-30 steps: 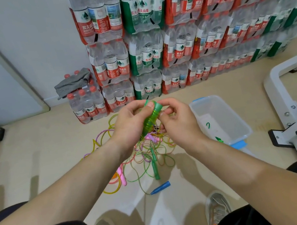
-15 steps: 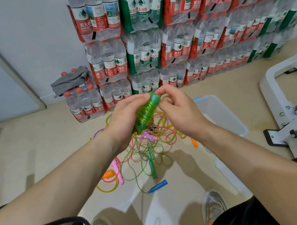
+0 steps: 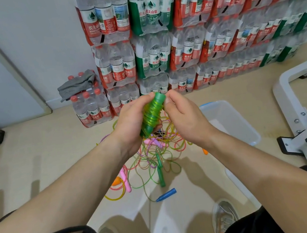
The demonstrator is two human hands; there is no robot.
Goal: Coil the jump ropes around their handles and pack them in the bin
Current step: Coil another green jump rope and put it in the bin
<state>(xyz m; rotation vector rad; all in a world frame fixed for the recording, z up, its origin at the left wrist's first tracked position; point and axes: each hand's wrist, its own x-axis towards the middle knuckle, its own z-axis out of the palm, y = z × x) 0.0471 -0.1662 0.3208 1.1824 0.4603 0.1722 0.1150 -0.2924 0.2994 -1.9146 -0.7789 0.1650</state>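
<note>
Left hand [image 3: 130, 125] grips glossy green rope-wound cylindrical handle [image 3: 153, 114]

Green handle [image 3: 158, 97]: glossy plastic. Coiled rope [image 3: 151, 116]: translucent, shiny. Bin [image 3: 236, 123]: frosted plastic, probably smooth. Gray cloth [image 3: 77, 85]: matt.

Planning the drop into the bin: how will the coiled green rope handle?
The green bundle is probably light and stiff along its handles. Its glossy coils may slip loose once the left hand lets go. Cylindrical, it could roll.
</note>
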